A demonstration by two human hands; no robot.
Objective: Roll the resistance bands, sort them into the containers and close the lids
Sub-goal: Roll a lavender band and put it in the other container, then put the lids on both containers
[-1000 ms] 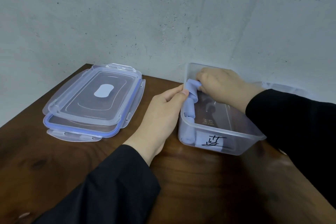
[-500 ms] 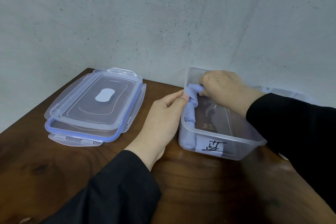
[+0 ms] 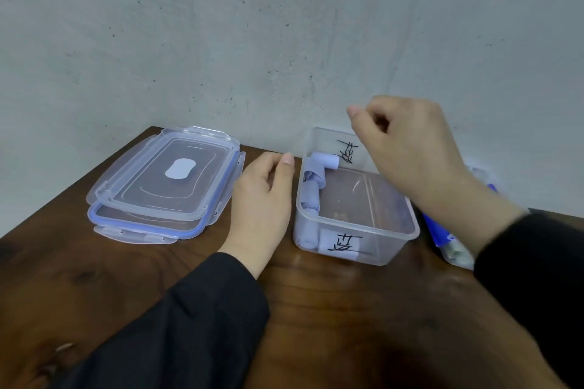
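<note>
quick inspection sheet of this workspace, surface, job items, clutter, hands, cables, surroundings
surface: dark wooden table, set into a wall corner
job's things: open clear container with handwritten labels, pale blue rolled bands along its left wall; two lids stacked to the left, none fitted yet
clutter: second container with blue contents at the right, mostly hidden by the right arm
grippers: left hand relaxed beside the open container; right hand above it, fingers curled, holding nothing
cables: nothing seen
surroundings: grey concrete wall
</note>
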